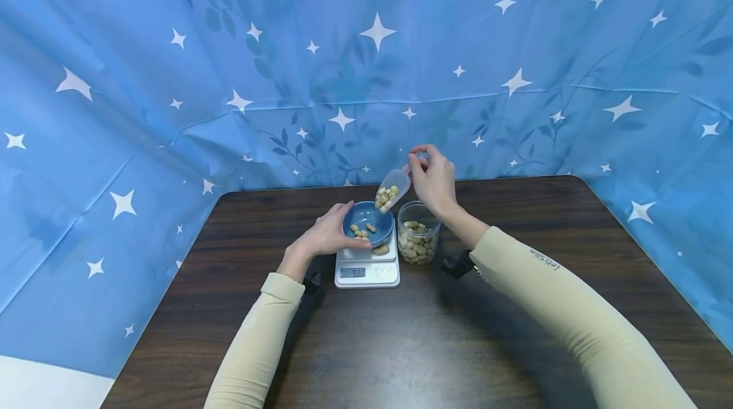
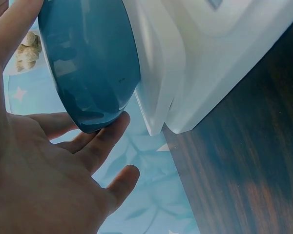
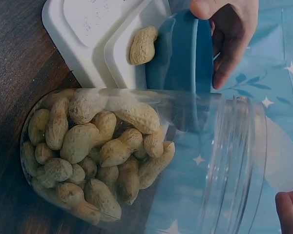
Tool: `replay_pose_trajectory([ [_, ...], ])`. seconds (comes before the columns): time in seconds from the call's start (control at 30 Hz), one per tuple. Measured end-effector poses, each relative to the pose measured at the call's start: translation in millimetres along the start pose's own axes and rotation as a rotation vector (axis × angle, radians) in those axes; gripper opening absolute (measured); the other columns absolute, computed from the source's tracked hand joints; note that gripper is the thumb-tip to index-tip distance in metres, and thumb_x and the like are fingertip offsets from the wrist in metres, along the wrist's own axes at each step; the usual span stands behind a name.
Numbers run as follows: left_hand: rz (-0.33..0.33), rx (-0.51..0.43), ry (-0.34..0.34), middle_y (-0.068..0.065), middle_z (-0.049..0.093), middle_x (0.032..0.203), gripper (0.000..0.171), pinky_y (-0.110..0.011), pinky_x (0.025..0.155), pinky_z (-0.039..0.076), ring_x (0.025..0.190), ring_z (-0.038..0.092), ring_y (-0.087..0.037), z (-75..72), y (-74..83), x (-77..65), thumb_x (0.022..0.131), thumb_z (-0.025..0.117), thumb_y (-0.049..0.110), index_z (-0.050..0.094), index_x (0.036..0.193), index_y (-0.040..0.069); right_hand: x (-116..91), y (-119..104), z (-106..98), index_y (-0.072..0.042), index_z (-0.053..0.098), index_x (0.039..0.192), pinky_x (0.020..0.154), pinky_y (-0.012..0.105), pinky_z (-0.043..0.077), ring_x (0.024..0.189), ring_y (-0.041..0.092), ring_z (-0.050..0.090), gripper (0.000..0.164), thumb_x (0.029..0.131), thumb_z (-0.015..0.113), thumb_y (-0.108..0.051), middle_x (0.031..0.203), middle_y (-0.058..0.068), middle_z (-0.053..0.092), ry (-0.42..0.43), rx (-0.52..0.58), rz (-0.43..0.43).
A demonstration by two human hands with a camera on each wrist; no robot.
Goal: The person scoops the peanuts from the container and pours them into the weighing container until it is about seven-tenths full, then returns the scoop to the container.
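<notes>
My left hand holds a blue bowl at its side, thumb over the near rim and fingers round the far side. The bowl sits on a white kitchen scale, with several peanuts inside. One peanut lies outside the bowl on the scale's platform. Above the bowl's right rim, my right hand pinches the handle of a translucent scoop. Loaded with peanuts, the scoop tilts down toward the bowl. In the left wrist view, the bowl's outer wall rests against the left fingertips.
Right of the scale stands a clear jar, partly filled with peanuts, its mouth uncovered. Digits show on the scale's display. The dark wooden table ends behind the scale at a blue star-patterned cloth.
</notes>
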State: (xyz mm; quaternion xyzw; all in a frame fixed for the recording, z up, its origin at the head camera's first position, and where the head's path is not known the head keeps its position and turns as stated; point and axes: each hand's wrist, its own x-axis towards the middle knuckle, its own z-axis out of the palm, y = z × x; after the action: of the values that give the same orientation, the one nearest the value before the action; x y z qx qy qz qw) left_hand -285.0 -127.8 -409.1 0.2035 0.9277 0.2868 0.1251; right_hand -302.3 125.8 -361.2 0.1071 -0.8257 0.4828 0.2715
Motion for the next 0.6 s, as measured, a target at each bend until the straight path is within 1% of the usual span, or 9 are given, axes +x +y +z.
replay_pose_trajectory([
  [0.1,0.001,0.001,0.004,-0.019,0.029,0.163,0.115,-0.062,0.115,0.026,0.146,0.032,-0.037,0.3,-0.1,0.4,0.080,0.084,0.056,0.023,0.163,0.005,0.0,-2.9,0.6,-0.001,0.065,0.120,0.044,0.028,0.038,0.054,0.023,0.062,0.023,0.108,0.055,-0.018,0.079,0.008,0.074,-0.017,-0.032,-0.062],
  [0.17,-0.002,0.002,0.004,-0.019,0.029,0.162,0.115,-0.062,0.115,0.027,0.146,0.033,-0.037,0.9,-0.6,0.8,0.080,0.084,0.056,0.024,0.163,0.004,-0.3,-4.6,1.5,-0.001,0.065,0.120,0.043,0.028,0.037,0.051,0.019,0.059,0.023,0.109,0.055,-0.018,0.081,0.008,0.075,-0.032,-0.054,-0.095],
  [0.2,-0.003,0.002,0.003,-0.019,0.029,0.162,0.115,-0.062,0.114,0.028,0.146,0.033,-0.037,1.2,-0.6,1.0,0.080,0.084,0.056,0.023,0.163,0.004,-0.6,-5.5,1.9,-0.001,0.065,0.120,0.042,0.029,0.035,0.049,0.017,0.057,0.023,0.109,0.055,-0.018,0.081,0.007,0.075,-0.039,-0.066,-0.105],
  [0.3,-0.011,0.003,0.000,-0.019,0.029,0.162,0.116,-0.061,0.114,0.028,0.145,0.034,-0.037,2.2,-1.0,1.6,0.080,0.084,0.057,0.023,0.163,0.004,-1.3,-7.8,2.9,-0.001,0.065,0.120,0.042,0.029,0.036,0.048,0.013,0.056,0.022,0.108,0.055,-0.017,0.084,0.007,0.076,-0.053,-0.075,-0.112],
  [0.43,-0.014,0.003,0.002,-0.019,0.028,0.163,0.116,-0.062,0.114,0.028,0.145,0.034,-0.038,2.6,-1.3,2.3,0.080,0.084,0.056,0.022,0.164,0.005,-1.0,-9.6,3.1,-0.001,0.064,0.121,0.043,0.029,0.038,0.052,0.015,0.060,0.022,0.108,0.056,-0.016,0.085,0.008,0.076,-0.061,-0.064,-0.103],
  [0.5,-0.012,0.003,0.004,-0.019,0.028,0.163,0.116,-0.062,0.114,0.029,0.145,0.033,-0.038,2.4,-1.2,2.2,0.080,0.084,0.056,0.022,0.164,0.005,-0.4,-9.8,2.2,0.000,0.064,0.122,0.043,0.029,0.039,0.055,0.020,0.063,0.023,0.108,0.055,-0.017,0.086,0.008,0.076,-0.061,-0.053,-0.096],
  [0.6,-0.009,0.001,0.003,-0.019,0.028,0.163,0.116,-0.062,0.115,0.027,0.146,0.033,-0.037,2.3,-1.0,2.1,0.080,0.084,0.056,0.023,0.163,0.004,0.7,-9.8,-0.6,0.001,0.065,0.121,0.046,0.029,0.042,0.061,0.023,0.067,0.023,0.108,0.056,-0.016,0.085,0.008,0.076,-0.055,-0.029,-0.092],
])
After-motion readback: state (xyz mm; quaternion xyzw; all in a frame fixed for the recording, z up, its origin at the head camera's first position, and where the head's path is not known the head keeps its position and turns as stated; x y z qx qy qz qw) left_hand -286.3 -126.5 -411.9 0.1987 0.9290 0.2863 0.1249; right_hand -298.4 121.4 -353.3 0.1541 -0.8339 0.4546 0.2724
